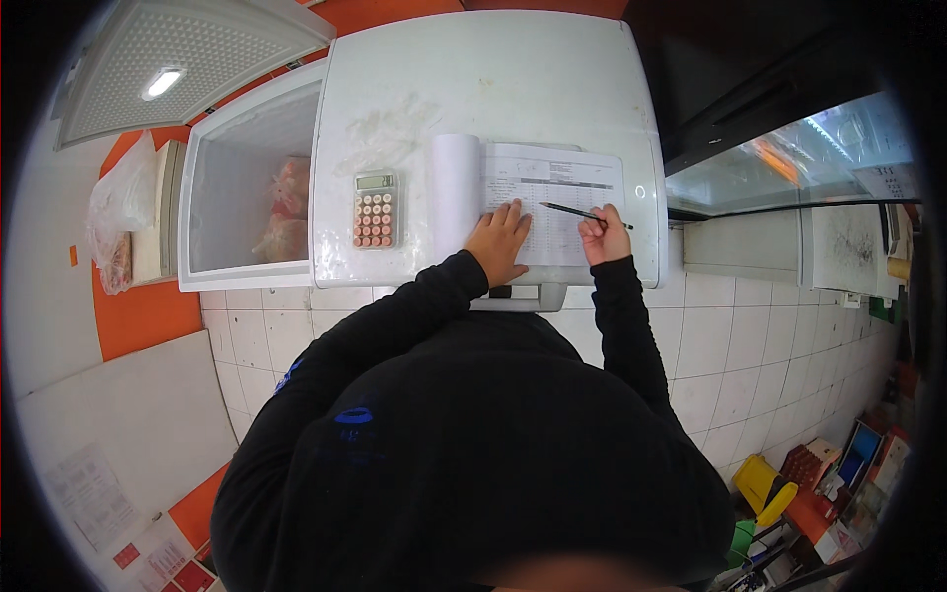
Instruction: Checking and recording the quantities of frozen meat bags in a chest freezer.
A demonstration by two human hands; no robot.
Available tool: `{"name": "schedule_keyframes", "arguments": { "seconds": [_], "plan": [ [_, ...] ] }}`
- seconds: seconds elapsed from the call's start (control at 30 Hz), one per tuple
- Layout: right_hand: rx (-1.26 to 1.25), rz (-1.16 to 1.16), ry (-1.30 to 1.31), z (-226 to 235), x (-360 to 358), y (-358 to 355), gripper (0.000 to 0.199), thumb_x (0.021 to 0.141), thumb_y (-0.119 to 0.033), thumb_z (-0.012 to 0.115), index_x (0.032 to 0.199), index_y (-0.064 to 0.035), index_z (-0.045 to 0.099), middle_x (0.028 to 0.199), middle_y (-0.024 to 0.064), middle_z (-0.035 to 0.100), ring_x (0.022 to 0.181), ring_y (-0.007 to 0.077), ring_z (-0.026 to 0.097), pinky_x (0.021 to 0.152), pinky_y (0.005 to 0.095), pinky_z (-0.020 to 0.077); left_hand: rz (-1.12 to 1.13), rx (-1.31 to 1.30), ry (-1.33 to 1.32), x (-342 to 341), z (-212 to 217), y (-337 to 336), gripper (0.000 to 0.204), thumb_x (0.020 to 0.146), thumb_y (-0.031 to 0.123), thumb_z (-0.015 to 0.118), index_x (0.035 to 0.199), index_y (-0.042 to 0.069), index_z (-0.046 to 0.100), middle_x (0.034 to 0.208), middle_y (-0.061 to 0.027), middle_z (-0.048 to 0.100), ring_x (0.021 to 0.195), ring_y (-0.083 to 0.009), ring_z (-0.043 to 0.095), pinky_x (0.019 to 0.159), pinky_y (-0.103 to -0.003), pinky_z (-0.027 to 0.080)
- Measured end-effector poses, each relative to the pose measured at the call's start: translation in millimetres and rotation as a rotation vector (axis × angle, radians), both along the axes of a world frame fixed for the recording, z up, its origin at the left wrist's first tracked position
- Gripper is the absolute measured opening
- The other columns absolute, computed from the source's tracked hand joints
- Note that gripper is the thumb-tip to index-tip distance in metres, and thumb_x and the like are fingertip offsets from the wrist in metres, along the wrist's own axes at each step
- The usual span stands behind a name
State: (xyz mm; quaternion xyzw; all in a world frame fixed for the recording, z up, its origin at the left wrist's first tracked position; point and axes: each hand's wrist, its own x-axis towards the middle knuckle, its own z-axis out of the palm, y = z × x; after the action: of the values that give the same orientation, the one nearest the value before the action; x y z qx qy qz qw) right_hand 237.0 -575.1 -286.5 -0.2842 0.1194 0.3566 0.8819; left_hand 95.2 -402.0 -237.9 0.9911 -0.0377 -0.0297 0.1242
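A pad of printed forms (582,170) lies on the white freezer lid (552,69), its turned-back pages (455,187) curling up on the left. Flat on the form's lower left rests my left hand (499,242), fingers spread and holding nothing. My right hand (606,237) is closed around a dark pencil (570,209) over the right part of the sheet. The pencil slants up to the left, its tip near the middle of the printed table. Left of the pad sits a calculator (375,210) with pinkish round keys and a small display.
At left, an open freezer compartment (247,158) holds bagged pinkish goods (286,207) under a raised lid (187,64). A plastic bag (120,207) hangs over a box beyond it. To the right stands a glass display case (789,153); a yellow container (763,488) is at lower right.
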Motion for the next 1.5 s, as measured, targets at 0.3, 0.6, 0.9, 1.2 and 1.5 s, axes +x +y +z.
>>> {"name": "schedule_keyframes", "arguments": {
  "seconds": [0.3,0.6,0.9,1.2,1.5],
  "plan": [
    [-0.055,0.064,-0.145,5,6,59,0.012,0.083,-0.003,0.051,0.094,-0.0017,0.055,0.086,0.0099,0.059,0.077,0.0198,0.058,0.079,0.0312,0.0475,0.024,-0.016,0.000,0,-5,3,0.075,0.063,0.037,0.072,0.122,-0.001,0.045,0.134,-0.0202,0.035,0.118,-0.0343,0.038,0.093,-0.043,0.037],
    [-0.334,0.181,-0.648,-51,4,72,0.017,0.073,0.006,0.063,0.082,-0.0064,0.055,0.077,0.0007,0.055,0.074,0.0108,0.055,0.069,0.0231,0.0437,0.010,-0.004,-0.008,1,-6,4,0.077,0.062,0.040,0.071,0.122,-0.001,0.045,0.134,-0.0206,0.036,0.117,-0.0339,0.039,0.093,-0.043,0.039],
    [-0.713,0.104,-1.199,-61,-3,71,0.016,0.070,0.004,0.067,0.072,-0.0041,0.054,0.073,0.0009,0.053,0.064,0.0069,0.050,0.059,0.0209,0.0419,0.023,-0.024,0.016,3,-6,3,0.075,0.063,0.037,0.071,0.123,0.001,0.045,0.135,-0.0183,0.035,0.118,-0.0335,0.038,0.093,-0.043,0.038],
    [-0.726,0.064,-1.196,-43,-9,73,0.017,0.068,0.004,0.067,0.064,-0.0028,0.051,0.069,0.0020,0.051,0.062,0.0084,0.048,0.056,0.0220,0.0396,0.020,-0.029,0.003,3,-9,3,0.075,0.062,0.036,0.072,0.122,0.000,0.044,0.135,-0.0194,0.034,0.117,-0.0347,0.039,0.093,-0.044,0.038],
    [-0.688,0.059,-1.111,-51,-7,73,0.017,0.067,0.002,0.067,0.064,-0.0034,0.051,0.068,0.0019,0.052,0.061,0.0084,0.049,0.056,0.0225,0.0405,0.010,-0.032,-0.003,4,-7,3,0.074,0.063,0.036,0.071,0.122,0.000,0.045,0.134,-0.0189,0.036,0.117,-0.0334,0.039,0.092,-0.043,0.039]
  ]
}}
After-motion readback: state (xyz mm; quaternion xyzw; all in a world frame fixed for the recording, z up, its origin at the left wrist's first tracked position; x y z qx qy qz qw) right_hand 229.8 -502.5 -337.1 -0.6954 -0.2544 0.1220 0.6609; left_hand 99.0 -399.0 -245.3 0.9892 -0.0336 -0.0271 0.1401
